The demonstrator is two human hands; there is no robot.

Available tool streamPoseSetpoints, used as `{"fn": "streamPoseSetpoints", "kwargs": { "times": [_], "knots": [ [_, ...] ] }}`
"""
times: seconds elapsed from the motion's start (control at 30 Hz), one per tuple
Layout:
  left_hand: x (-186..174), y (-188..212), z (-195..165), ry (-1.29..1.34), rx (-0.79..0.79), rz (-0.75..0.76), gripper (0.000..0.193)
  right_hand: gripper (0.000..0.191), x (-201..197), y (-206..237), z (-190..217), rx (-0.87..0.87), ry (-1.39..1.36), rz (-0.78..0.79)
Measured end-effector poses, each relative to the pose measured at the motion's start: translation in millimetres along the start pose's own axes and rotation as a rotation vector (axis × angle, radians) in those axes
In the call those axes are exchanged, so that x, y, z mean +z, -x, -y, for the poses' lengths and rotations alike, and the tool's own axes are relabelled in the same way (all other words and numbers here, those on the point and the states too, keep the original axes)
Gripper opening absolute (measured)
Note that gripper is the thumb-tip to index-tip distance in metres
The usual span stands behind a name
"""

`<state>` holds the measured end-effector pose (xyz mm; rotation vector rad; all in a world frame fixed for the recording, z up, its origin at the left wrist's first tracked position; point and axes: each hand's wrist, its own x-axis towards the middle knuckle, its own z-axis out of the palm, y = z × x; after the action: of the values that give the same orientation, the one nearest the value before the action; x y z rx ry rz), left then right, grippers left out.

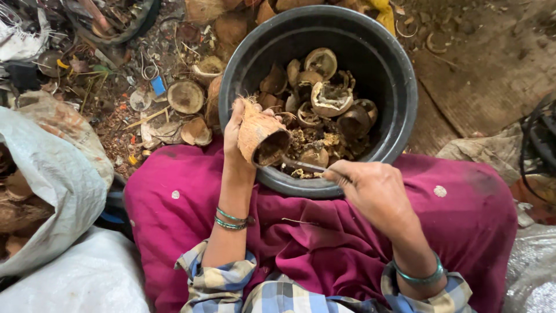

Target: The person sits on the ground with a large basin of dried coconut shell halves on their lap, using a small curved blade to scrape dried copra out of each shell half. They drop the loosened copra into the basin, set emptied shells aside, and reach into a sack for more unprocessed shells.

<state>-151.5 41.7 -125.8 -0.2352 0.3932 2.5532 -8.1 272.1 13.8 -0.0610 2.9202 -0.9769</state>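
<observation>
Two hands work just over the near rim of a big black bucket (405, 87) that fills the upper centre of the frame. Left hand (234, 130) is clenched round a coconut shell half (260, 136), fingers wrapped on the fibrous outside, open side tipped down and right twd the bucket. Held like that so whatever comes loose drops straight in, I'd judge. Right hand (370, 188), lower centre-right, is closed on a thin metal tool (301, 165); its tip goes into the shell's mouth, handle end buried in the fist. The tool lies low & nearly flat, which looks suited to prying along the inner wall.

Inside the bucket: a heap of empty shell halves and dried scraps (324, 110), some cup-up, some tilted, piled w/o order. Bucket sits on or against the person's lap, pressed to a magenta cloth (463, 214) spread over the knees; probably keeps it steady and close. Checked sleeves (220, 284) at the bottom edge, green bangles (231, 220) on both wrists.

Left of the bucket, more shell pieces (185, 95) lie on a littered floor among wire, bits of plastic & debris. A pale sack (69, 174) at the left edge gapes open, brown husk stuff showing inside. Upper right is bare dirt floor (492, 52); dark cables at the right edge.
</observation>
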Motion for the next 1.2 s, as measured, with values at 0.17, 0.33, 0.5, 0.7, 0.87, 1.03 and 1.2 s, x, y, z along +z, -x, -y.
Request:
{"fn": "streamPoseSetpoints", "kwargs": {
  "times": [0.17,0.33,0.5,0.7,0.87,1.03,1.2],
  "knots": [
    [-5.0,1.4,0.3,-0.005,-0.034,0.002,0.046,0.011,13.5,1.8,11.7,-0.134,0.04,-0.015],
    [-3.9,-3.1,3.6,-0.011,-0.045,-0.048,0.046,0.01,18.4,1.9,14.9,-0.169,0.048,0.005],
    [1.6,-2.5,6.6,-0.012,-0.048,-0.08,0.043,0.009,20.7,1.0,14.4,-0.191,0.103,0.013],
    [8.1,-4.1,12.3,-0.143,-0.059,-0.153,0.042,0.007,27.7,2.6,18.7,-0.138,0.237,0.041],
    [-0.5,-7.7,23.5,-0.794,0.098,-0.46,0.039,0.013,45.3,10.0,25.5,-0.11,0.287,-0.004],
    [-18.8,-18.7,29.8,-0.732,0.37,-0.368,0.042,0.009,71.5,4.2,24.1,-0.057,0.393,-0.038],
    [-26.3,-19.6,18.9,-0.551,0.279,-0.59,0.05,0.012,83.7,-8.6,16.6,-0.052,0.478,-0.212]
  ]
}}
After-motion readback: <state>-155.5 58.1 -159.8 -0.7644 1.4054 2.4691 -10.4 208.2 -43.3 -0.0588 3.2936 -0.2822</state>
